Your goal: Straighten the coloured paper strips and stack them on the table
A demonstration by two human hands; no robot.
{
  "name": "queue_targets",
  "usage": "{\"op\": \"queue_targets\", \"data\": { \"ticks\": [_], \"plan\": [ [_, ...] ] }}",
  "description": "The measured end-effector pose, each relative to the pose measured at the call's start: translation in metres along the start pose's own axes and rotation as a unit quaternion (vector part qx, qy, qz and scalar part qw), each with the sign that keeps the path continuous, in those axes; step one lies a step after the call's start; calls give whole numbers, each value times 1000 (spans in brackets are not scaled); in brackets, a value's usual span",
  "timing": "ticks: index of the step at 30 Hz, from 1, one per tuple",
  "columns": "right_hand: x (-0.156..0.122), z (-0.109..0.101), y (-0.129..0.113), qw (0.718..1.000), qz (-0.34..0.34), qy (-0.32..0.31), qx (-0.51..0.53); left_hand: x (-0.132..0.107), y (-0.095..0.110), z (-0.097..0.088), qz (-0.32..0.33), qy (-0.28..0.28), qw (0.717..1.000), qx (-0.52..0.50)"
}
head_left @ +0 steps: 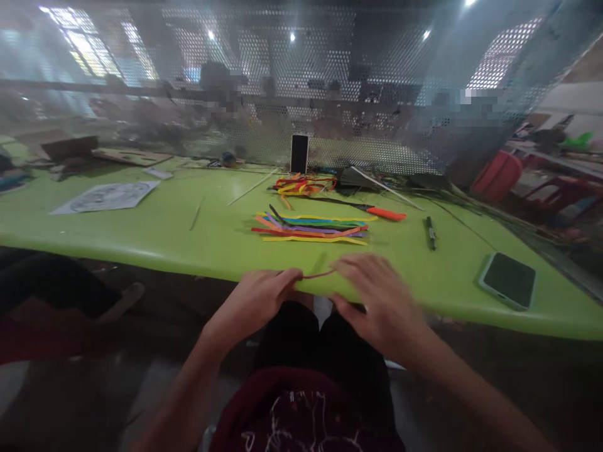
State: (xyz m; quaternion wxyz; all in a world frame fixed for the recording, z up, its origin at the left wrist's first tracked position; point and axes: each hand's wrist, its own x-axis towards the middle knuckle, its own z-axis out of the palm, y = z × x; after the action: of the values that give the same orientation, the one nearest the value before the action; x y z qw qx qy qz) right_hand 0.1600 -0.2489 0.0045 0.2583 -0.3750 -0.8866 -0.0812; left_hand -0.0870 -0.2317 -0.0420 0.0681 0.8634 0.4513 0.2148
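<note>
A thin reddish strip (318, 275) spans the gap between my hands at the table's front edge. Its left part is pinched between the thumb and fingers of my left hand (264, 295). The fingertips of my right hand (377, 298) are at the strip's other end, with the fingers stretched out and the thumb standing apart below; this hand is slightly blurred. Just beyond my hands lies a row of colored strips (311, 229) in yellow, blue, green, purple, orange and red. Behind them sits a tangled bundle of red, yellow and orange strips (304, 184).
A utility knife with an orange handle (386, 214) and a black pen (430, 233) lie right of the strips on the green table (211, 245). A phone (509, 280) rests near the right edge. Another phone (299, 154) stands upright against the perforated metal screen (264, 119). Printed paper (108, 196) lies left.
</note>
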Motion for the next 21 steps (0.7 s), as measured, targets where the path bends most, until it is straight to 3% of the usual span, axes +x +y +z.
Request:
{"op": "queue_targets", "data": {
  "ticks": [5,10,15,18,21],
  "plan": [
    [7,25,10,997,-3,-4,-78,1,1,-1,18,5,1000,5],
    [-5,31,23,998,13,23,-49,-2,-5,5,-12,82,995,46],
    [-16,37,20,999,40,6,-33,2,0,5,17,159,983,89],
    [-14,43,13,998,44,-7,-36,5,10,9,28,152,983,102],
    [-9,49,4,998,49,-8,-39,8,20,16,61,136,989,26]
  ]
}}
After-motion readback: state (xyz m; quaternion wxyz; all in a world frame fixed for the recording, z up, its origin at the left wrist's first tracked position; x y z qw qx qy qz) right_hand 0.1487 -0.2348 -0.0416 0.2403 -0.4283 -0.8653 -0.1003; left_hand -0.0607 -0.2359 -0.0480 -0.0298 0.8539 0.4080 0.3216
